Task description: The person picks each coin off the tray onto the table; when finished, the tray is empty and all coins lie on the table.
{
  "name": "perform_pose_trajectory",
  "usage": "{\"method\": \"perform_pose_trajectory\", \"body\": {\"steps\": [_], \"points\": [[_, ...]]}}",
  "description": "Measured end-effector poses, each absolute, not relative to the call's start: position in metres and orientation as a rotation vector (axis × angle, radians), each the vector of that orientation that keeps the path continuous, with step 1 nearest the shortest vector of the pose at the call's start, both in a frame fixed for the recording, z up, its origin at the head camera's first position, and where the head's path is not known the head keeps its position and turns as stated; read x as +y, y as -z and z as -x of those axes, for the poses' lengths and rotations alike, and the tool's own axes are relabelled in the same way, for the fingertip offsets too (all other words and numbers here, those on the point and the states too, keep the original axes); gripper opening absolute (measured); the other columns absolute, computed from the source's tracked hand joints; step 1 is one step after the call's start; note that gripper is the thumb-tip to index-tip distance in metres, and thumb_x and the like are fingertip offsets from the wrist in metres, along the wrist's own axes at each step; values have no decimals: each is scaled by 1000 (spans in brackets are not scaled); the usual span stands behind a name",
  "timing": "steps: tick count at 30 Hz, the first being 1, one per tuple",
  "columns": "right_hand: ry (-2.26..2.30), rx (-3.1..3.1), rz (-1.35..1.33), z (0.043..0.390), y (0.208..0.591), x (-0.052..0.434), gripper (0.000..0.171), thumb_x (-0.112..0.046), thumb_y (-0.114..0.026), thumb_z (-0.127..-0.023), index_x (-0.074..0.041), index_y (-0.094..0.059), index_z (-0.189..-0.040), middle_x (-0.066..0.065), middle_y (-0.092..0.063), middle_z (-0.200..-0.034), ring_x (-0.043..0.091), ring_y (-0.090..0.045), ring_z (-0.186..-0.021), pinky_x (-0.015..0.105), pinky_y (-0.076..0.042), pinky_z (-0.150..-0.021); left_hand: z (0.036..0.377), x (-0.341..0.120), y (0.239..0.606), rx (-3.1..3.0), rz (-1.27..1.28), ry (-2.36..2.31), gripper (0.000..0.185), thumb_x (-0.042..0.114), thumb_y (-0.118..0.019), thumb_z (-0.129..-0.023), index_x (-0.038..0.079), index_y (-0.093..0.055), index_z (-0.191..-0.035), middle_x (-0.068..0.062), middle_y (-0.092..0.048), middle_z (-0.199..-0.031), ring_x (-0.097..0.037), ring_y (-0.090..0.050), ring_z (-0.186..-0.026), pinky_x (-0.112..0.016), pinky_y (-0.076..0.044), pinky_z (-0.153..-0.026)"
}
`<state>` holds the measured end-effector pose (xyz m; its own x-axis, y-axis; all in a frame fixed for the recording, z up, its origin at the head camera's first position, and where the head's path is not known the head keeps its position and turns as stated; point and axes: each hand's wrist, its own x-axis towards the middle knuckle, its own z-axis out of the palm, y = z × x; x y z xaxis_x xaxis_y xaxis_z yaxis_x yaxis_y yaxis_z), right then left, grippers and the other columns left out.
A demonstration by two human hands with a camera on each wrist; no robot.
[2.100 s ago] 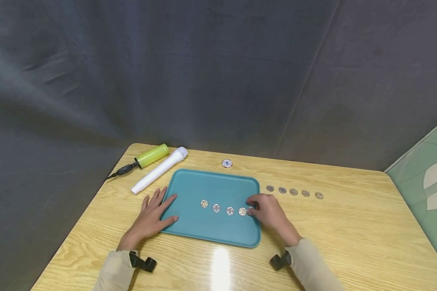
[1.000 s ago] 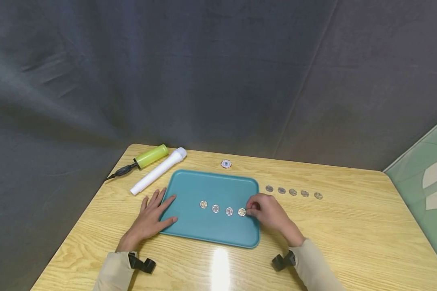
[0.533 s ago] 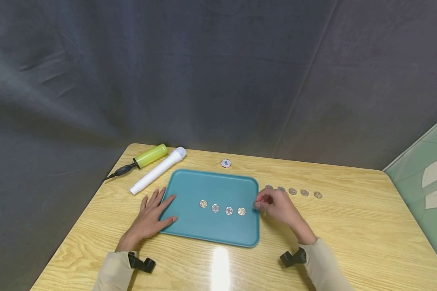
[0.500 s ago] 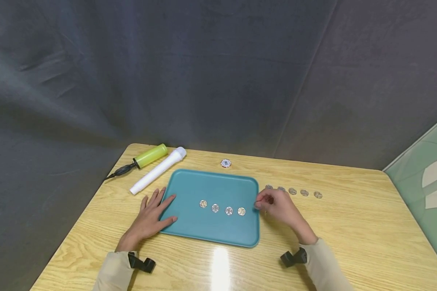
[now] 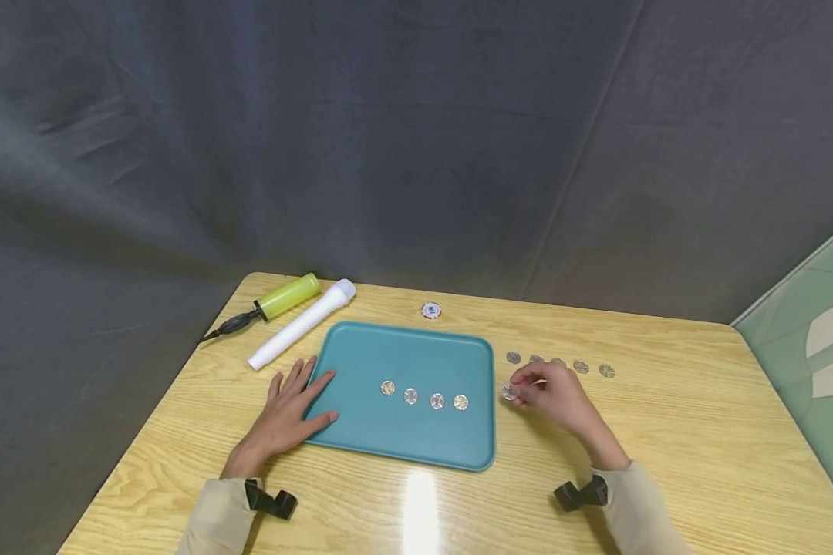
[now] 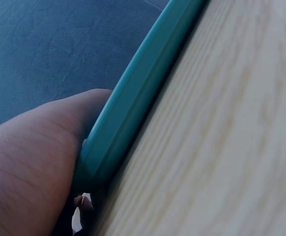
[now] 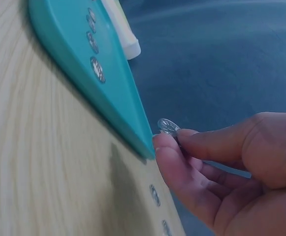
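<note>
Between thumb and fingertips my right hand (image 5: 558, 397) pinches a silver coin (image 5: 508, 391), just beyond the right rim of the teal tray (image 5: 403, 443). In the right wrist view that coin (image 7: 168, 126) sticks out past the fingertips, held above the table. My left hand (image 5: 284, 416) lies with spread fingers over the tray's left edge, and in the left wrist view the thumb (image 6: 86, 110) overlaps the rim. A row of several gold and silver coins (image 5: 436, 401) lies in the tray. Behind the right hand runs another row of coins (image 5: 581, 367) on the wood, partly covered by the fingers.
At the back left lie a white microphone-shaped tube (image 5: 301, 325) and a yellow-green hand pump (image 5: 288, 297). A red and white poker chip (image 5: 431, 311) sits behind the tray. Dark cloth (image 5: 416, 154) hangs behind the wooden table (image 5: 701, 432).
My right hand has picked up the rightmost coin from the tray's row and carried it right, over the rim. My left hand has stayed in place.
</note>
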<state>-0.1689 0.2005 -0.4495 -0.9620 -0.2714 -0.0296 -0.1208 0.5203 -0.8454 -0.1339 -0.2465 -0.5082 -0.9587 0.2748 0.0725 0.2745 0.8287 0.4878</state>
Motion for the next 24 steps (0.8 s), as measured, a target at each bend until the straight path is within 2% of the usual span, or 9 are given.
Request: {"method": "perform_pose_trajectory", "body": {"steps": [11, 24], "points": [[1427, 2468, 196, 165, 460, 214, 13, 6, -62, -93, 14, -68, -101, 19, -73, -86, 15, -73, -72, 25, -61, -65, 134, -246, 508, 3006, -450, -796, 73, 43, -66, -93, 17, -40, -156, -21, -18, -167, -48, -11, -155, -72, -5, -117], [1389, 2564, 150, 175, 471, 213, 13, 2, -65, -93, 11, -72, -100, 15, -75, -83, 10, -70, -69, 21, -59, -63, 133, -246, 508, 3004, -456, -806, 72, 43, -66, -93, 17, -40, -156, -22, -18, -167, -48, -12, -154, -72, -5, -116]]}}
